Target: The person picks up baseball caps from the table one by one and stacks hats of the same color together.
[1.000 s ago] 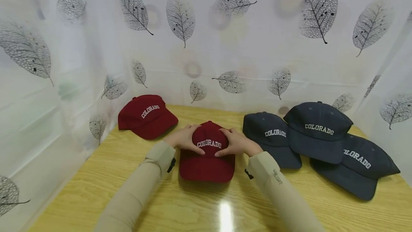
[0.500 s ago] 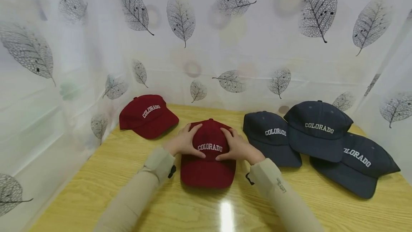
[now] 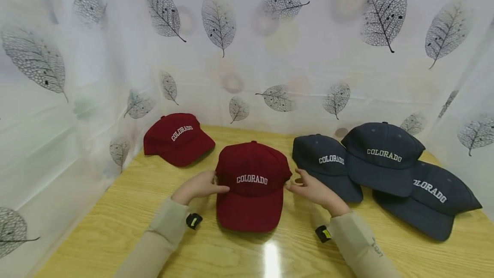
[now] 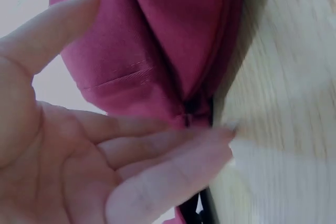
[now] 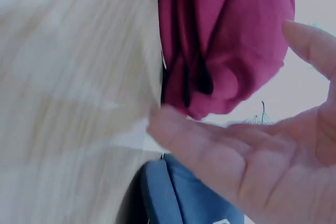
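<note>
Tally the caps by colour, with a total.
Red: 2, the near red cap and the far red cap
Dark blue: 3, the left blue cap, the middle blue cap and the right blue cap
Total: 5

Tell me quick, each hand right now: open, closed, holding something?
Left hand: open, beside the front red cap.
Right hand: open, at that cap's other side.
</note>
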A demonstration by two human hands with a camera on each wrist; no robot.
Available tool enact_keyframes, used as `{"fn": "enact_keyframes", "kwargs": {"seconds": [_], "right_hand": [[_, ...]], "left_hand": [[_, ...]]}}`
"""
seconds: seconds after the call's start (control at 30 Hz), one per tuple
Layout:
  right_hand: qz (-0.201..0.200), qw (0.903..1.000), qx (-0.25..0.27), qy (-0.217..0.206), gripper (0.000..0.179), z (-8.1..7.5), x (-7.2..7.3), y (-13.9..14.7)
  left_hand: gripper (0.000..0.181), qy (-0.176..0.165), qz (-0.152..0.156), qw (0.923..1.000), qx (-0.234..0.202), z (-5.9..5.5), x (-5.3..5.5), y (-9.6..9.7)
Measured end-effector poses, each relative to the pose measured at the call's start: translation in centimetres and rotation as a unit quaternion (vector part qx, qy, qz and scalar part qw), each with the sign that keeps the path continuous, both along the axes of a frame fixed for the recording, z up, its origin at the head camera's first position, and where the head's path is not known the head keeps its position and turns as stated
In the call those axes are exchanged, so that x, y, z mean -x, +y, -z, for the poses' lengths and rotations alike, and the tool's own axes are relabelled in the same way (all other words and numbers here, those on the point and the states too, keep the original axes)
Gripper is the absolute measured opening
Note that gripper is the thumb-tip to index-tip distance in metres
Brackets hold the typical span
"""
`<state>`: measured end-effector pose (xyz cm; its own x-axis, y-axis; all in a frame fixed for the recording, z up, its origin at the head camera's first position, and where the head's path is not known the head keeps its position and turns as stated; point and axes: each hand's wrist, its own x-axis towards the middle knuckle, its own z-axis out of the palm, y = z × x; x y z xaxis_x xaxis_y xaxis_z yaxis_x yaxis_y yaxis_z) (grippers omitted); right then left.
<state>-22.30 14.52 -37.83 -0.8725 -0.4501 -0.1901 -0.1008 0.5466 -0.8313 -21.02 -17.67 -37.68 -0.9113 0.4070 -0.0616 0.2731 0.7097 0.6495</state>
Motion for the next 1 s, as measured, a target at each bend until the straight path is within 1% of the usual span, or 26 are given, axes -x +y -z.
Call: {"fn": "enact_keyframes", "kwargs": {"seconds": [0.03,0.1,0.17,0.23,0.3,0.43,0.5,0.57,0.67,0.77,0.87,1.0], "right_hand": [[0.001,0.9999,0.001,-0.010,0.074,-0.1,-0.1,0.1],[-0.006,0.9995,0.009,-0.029,0.067,-0.3,-0.1,0.2],[-0.019,0.9981,0.029,-0.051,0.064,-0.3,-0.1,0.2],[-0.035,0.9964,0.044,-0.064,0.061,-0.2,-0.1,0.0],[-0.050,0.9948,0.055,-0.070,0.058,0.0,-0.1,-0.2],[-0.067,0.9923,0.065,-0.081,0.054,0.4,-0.1,-0.6],[-0.078,0.9912,0.067,-0.083,0.050,0.5,-0.1,-0.9],[-0.092,0.9896,0.070,-0.084,0.049,0.5,0.0,-1.0],[-0.117,0.9876,0.070,-0.078,0.048,0.5,0.1,-1.3],[-0.131,0.9870,0.064,-0.067,0.052,0.5,0.1,-1.5],[-0.135,0.9880,0.052,-0.052,0.055,0.5,0.2,-1.7],[-0.137,0.9899,0.026,-0.024,0.058,0.4,0.2,-1.8]], "left_hand": [[0.028,-0.006,0.000,1.0000,0.005,0.0,-0.2,-0.2],[0.036,-0.023,0.007,0.9997,0.005,-0.1,-0.4,-0.4],[0.035,-0.040,0.016,0.9990,-0.011,-0.2,-0.6,-0.4],[0.037,-0.060,0.020,0.9975,-0.033,-0.2,-0.7,-0.4],[0.037,-0.075,0.016,0.9958,-0.050,-0.2,-0.8,-0.3],[0.034,-0.090,-0.009,0.9940,-0.062,-0.2,-0.8,-0.1],[0.029,-0.091,-0.020,0.9935,-0.065,-0.2,-0.8,0.1],[0.027,-0.082,-0.028,0.9943,-0.062,-0.1,-0.7,0.2],[0.026,-0.056,-0.034,0.9968,-0.046,0.1,-0.7,0.5],[0.026,-0.032,-0.033,0.9985,-0.028,0.2,-0.7,0.7],[0.022,-0.038,-0.034,0.9980,-0.038,0.3,-0.8,0.7],[0.014,-0.065,-0.036,0.9946,-0.072,0.3,-0.8,0.5]]}}
